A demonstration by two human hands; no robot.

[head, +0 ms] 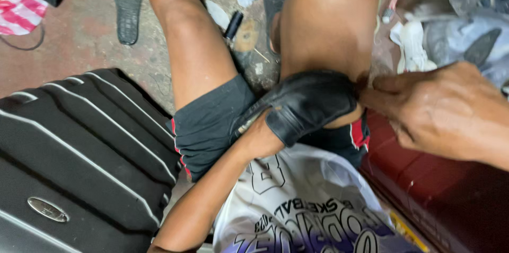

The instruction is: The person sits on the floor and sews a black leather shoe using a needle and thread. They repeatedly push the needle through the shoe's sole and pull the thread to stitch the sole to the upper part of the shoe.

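Black shoe (307,102), black ribbed suitcase (79,152), dark shorts (212,123) with red trim, red-and-white striped bag (18,12).

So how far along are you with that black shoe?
Done: nothing I can confirm; the black shoe looks whole from here. In hand: it rests on the knee, left hand tucked inside, right hand pinching its end. Left: hard to tell; a loose sole lies on the floor nearby.

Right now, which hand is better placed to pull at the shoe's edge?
Right. The right hand already pinches the black shoe at its edge by the knee, while the left hand is inside the shoe, bracing it.
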